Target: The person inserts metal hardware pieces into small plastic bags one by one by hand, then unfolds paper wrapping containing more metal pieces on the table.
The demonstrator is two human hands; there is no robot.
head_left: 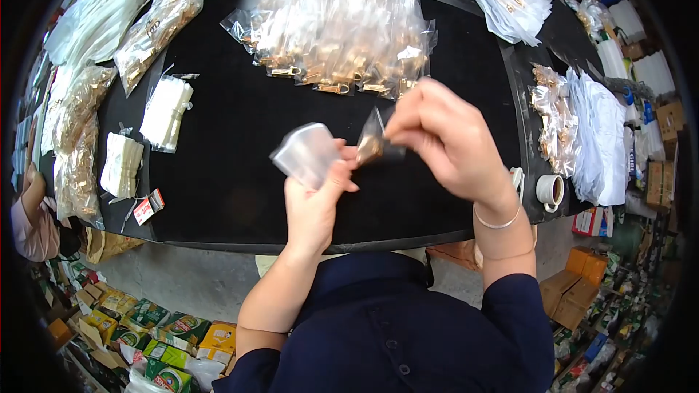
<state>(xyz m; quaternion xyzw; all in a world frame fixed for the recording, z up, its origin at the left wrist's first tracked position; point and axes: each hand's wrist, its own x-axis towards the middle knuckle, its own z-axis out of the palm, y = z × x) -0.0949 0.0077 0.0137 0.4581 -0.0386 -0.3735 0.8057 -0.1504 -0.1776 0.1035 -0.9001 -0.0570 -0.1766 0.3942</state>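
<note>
My left hand (pixel 314 200) is closed around a stack of small clear plastic bags (pixel 309 151), above the middle of the black table. At its fingertips is a small clear bag with a gold-coloured metal piece (pixel 370 147) inside, blurred by motion. My right hand (pixel 448 135) pinches the upper edge of that bag from the right. Beyond both hands lies a big pile of filled clear bags (pixel 342 22), gold-coloured metal clasps showing at their near ends.
Large bags of gold-coloured parts (pixel 79 142) and banded bundles of small bags (pixel 166 113) lie on the left, near a red-and-white box (pixel 148 207). A cup (pixel 550 191) stands at the right edge, below bagged parts (pixel 553 120). Another person's arm (pixel 30 193) shows far left.
</note>
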